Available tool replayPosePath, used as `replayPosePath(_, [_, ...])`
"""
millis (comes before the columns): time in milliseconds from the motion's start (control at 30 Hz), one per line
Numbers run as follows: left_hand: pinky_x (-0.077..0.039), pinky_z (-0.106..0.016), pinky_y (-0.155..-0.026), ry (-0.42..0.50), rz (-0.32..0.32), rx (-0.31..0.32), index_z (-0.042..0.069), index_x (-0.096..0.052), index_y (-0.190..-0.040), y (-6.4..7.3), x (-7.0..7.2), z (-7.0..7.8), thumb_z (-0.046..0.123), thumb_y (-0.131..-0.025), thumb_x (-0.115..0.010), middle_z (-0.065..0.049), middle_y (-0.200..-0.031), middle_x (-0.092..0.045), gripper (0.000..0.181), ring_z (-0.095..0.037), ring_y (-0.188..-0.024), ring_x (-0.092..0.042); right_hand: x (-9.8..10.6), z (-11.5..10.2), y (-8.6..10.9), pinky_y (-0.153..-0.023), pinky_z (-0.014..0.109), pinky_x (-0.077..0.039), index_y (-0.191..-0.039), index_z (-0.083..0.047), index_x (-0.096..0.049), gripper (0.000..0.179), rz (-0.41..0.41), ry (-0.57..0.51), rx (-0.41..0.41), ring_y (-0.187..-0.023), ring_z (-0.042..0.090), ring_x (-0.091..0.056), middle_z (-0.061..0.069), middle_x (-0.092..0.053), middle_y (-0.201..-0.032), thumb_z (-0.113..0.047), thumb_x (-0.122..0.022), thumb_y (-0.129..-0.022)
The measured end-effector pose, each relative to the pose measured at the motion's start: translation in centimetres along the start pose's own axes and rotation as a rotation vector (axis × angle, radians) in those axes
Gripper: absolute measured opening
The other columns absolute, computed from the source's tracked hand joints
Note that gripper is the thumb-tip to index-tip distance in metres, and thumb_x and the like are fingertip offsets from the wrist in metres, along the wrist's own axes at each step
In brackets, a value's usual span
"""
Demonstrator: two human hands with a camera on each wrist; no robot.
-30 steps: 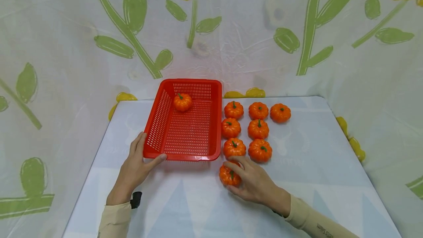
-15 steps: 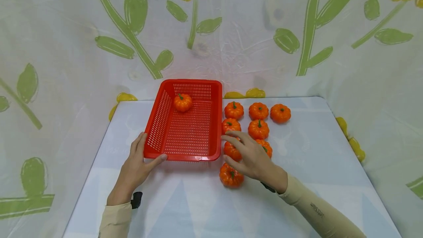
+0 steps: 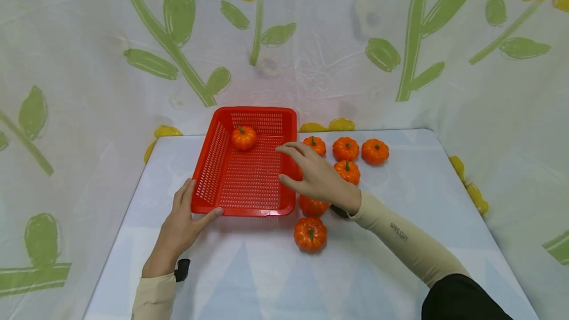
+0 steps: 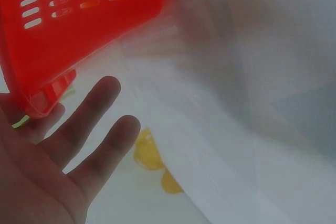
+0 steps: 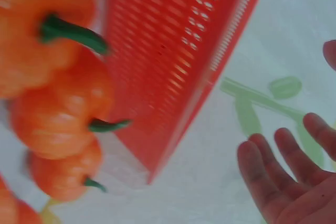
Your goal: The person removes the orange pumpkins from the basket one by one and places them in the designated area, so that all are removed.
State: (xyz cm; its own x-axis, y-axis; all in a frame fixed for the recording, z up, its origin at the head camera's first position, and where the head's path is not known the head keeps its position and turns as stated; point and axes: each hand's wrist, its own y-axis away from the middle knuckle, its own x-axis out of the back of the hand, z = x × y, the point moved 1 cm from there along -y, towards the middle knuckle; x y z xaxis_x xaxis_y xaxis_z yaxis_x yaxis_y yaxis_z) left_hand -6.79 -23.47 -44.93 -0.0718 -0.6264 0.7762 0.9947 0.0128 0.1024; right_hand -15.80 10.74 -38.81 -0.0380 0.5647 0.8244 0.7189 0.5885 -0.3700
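Observation:
A red plastic basket [image 3: 251,181] with slotted walls stands on the table, and one small orange pumpkin [image 3: 243,138] with a green stem lies at its back left. At the basket's near left corner, my left hand [image 3: 178,226] has its thumb on the front rim and its fingers along the left side. The left wrist view shows those fingers [image 4: 86,119] extended and spread. My right hand [image 3: 311,169] reaches over the right rim, fingers spread, holding nothing. Its arm and hand hide some pumpkins beside the basket. A near pumpkin [image 3: 310,234] sits in front of the others.
Right of the basket, several more pumpkins stand in rows, among them a back middle pumpkin [image 3: 345,148] and a far right pumpkin [image 3: 375,151]. A white cloth covers the table [image 3: 400,201]. Behind it hangs a flower-printed curtain [image 3: 329,63].
My right hand has left the nearest pumpkin and moved forward and left, past the row, to above the basket's right rim. The left hand and the basket have stayed in place.

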Motion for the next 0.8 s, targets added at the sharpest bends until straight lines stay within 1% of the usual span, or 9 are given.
replayPosePath(67, [-0.038, -0.073, -0.101, -0.001, -0.001, 0.003, 0.021, 0.002, -0.165, 0.0, 0.0, 0.0, 0.068, -0.086, -0.066, -0.008, -0.170, -0.001, 0.114, -0.048, -0.138, -0.036, 0.0, -0.1, -1.2, -0.083, 0.035, -0.057, -0.147, -0.017, -0.048, 0.062, -0.002, -0.006, -0.012, -0.123, 0.020, -0.051, 0.005, -0.046, -0.146, -0.040, -0.070, -0.094])
replayPosePath(200, [-0.038, -0.072, -0.101, -0.006, 0.000, -0.003, 0.021, 0.001, -0.165, 0.0, 0.1, 0.0, 0.070, -0.086, -0.065, -0.009, -0.170, -0.001, 0.114, -0.048, -0.138, -0.037, -0.2, -0.4, -3.8, -0.092, 0.038, -0.054, -0.148, -0.016, -0.047, 0.064, 0.008, -0.022, -0.022, -0.126, 0.021, -0.051, 0.005, -0.046, -0.146, -0.046, -0.066, -0.095])
replayPosePath(267, [-0.039, -0.072, -0.101, -0.005, 0.006, -0.002, 0.021, 0.001, -0.165, 0.1, 0.2, 0.0, 0.070, -0.086, -0.065, -0.008, -0.170, -0.002, 0.114, -0.048, -0.137, -0.038, -0.6, -0.4, -5.4, -0.096, 0.039, -0.052, -0.148, -0.015, -0.047, 0.063, 0.007, -0.037, -0.021, -0.127, 0.021, -0.050, 0.006, -0.047, -0.146, -0.046, -0.066, -0.096])
replayPosePath(367, [-0.039, -0.072, -0.100, 0.004, 0.008, -0.003, 0.021, 0.000, -0.165, 0.1, 0.1, 0.1, 0.069, -0.087, -0.065, -0.008, -0.170, -0.002, 0.113, -0.048, -0.136, -0.038, -1.5, -0.1, -7.6, -0.095, 0.039, -0.052, -0.147, -0.015, -0.047, 0.063, -0.006, -0.056, -0.053, -0.126, 0.022, -0.052, 0.006, -0.048, -0.145, -0.045, -0.067, -0.095])
replayPosePath(500, [-0.039, -0.072, -0.100, 0.014, 0.005, -0.006, 0.021, 0.000, -0.165, 0.1, -0.2, 0.0, 0.069, -0.087, -0.065, -0.008, -0.169, -0.002, 0.113, -0.047, -0.137, -0.038, -3.5, 0.3, -10.3, -0.095, 0.037, -0.053, -0.148, -0.018, -0.047, 0.063, -0.043, -0.098, -0.163, -0.123, 0.019, -0.053, 0.003, -0.047, -0.145, -0.044, -0.069, -0.095])
replayPosePath(567, [-0.039, -0.072, -0.100, 0.015, 0.003, -0.003, 0.021, 0.001, -0.165, 0.1, -0.3, -0.1, 0.069, -0.087, -0.065, -0.008, -0.169, -0.002, 0.113, -0.047, -0.137, -0.038, -4.8, 0.6, -11.6, -0.096, 0.036, -0.052, -0.148, -0.020, -0.047, 0.062, -0.061, -0.114, -0.202, -0.122, 0.016, -0.054, 0.002, -0.046, -0.145, -0.043, -0.069, -0.095])
replayPosePath(667, [-0.039, -0.072, -0.101, 0.012, 0.011, 0.001, 0.021, 0.001, -0.165, 0.2, -0.3, -0.3, 0.069, -0.087, -0.065, -0.008, -0.169, -0.003, 0.112, -0.046, -0.137, -0.038, -6.6, 0.8, -13.3, -0.093, 0.033, -0.052, -0.149, -0.020, -0.045, 0.062, -0.080, -0.113, -0.217, -0.120, 0.014, -0.053, 0.001, -0.044, -0.146, -0.041, -0.068, -0.095])
replayPosePath(733, [-0.039, -0.072, -0.100, 0.017, 0.018, -0.006, 0.021, 0.000, -0.165, 0.2, -0.3, -0.3, 0.068, -0.087, -0.065, -0.008, -0.169, -0.003, 0.111, -0.045, -0.137, -0.038, -7.5, 1.1, -14.3, -0.090, 0.034, -0.053, -0.150, -0.020, -0.045, 0.063, -0.074, -0.116, -0.223, -0.120, 0.015, -0.052, 0.003, -0.044, -0.145, -0.039, -0.068, -0.095])
replayPosePath(800, [-0.040, -0.072, -0.100, 0.020, 0.020, -0.014, 0.022, -0.001, -0.165, 0.1, -0.3, -0.3, 0.068, -0.087, -0.066, -0.007, -0.169, -0.004, 0.111, -0.045, -0.136, -0.039, -8.2, 1.4, -15.0, -0.090, 0.034, -0.053, -0.151, -0.019, -0.044, 0.064, -0.066, -0.119, -0.253, -0.122, 0.017, -0.050, 0.004, -0.043, -0.146, -0.039, -0.069, -0.095])
